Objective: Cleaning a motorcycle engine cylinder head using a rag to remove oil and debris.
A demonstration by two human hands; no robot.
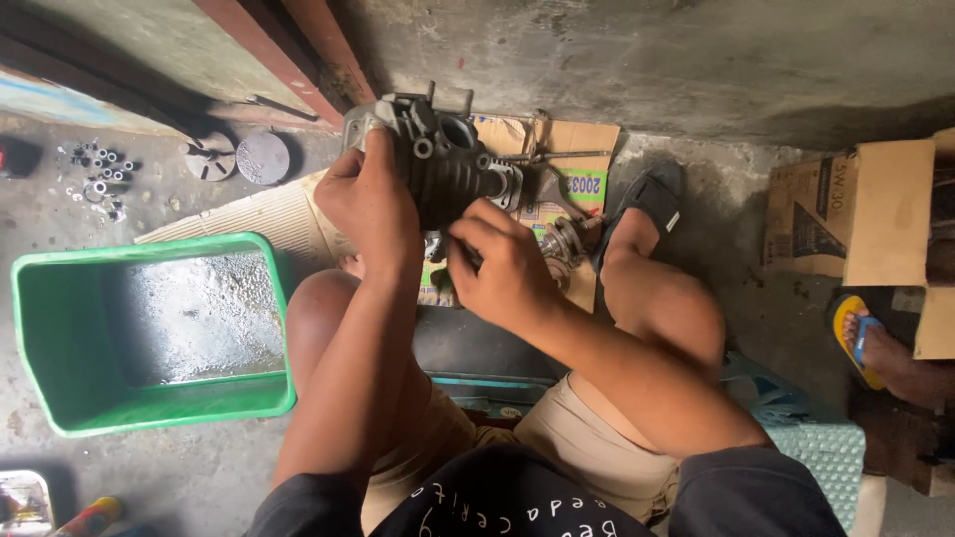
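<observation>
Soft, even daylight; sharp focus, faint shadows, slight wide-angle edge distortion.

Left hand (370, 202) clasped; right hand (504, 267) curled

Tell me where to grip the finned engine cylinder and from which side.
Grip the engine cylinder by its finned barrel, from the left, as the left hand does. The ribbed body looks broad enough for a palm wrap; the studs on top and the open bore look poorer holds. The right hand works underneath.

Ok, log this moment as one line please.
left hand: grips engine cylinder from the side | right hand: at cylinder's lower end, contents hidden | green tub: holds liquid, on floor | cardboard: under work
</observation>
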